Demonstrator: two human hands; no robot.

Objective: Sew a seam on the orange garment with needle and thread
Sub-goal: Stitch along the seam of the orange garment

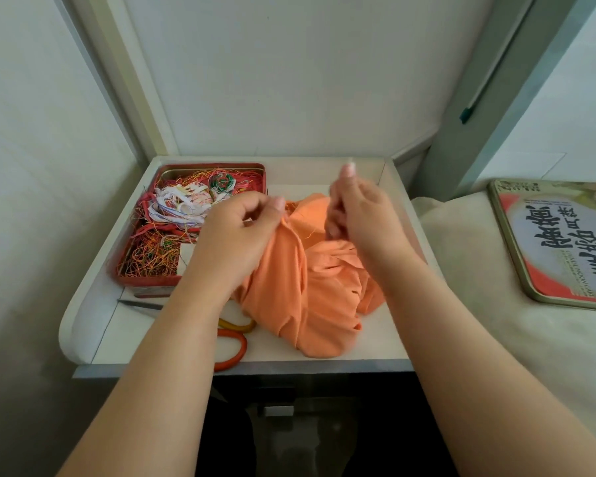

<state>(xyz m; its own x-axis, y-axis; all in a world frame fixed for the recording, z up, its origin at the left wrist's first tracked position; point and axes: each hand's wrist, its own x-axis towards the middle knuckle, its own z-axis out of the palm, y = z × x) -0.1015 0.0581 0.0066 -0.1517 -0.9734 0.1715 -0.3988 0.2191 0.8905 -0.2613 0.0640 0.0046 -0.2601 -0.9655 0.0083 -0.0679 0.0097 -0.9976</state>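
Observation:
The orange garment lies bunched in the middle of the small white table. My left hand pinches a raised fold of the cloth near its top edge. My right hand hovers just right of that fold, blurred, with thumb and fingers pressed together as if pinching something thin. The needle itself is too small to make out. A thin strand of thread shows faintly between the two hands.
A red tin full of tangled coloured threads sits at the table's back left. Orange-handled scissors lie at the front left, partly under my left forearm. The tin's lid rests on the cream bedding to the right.

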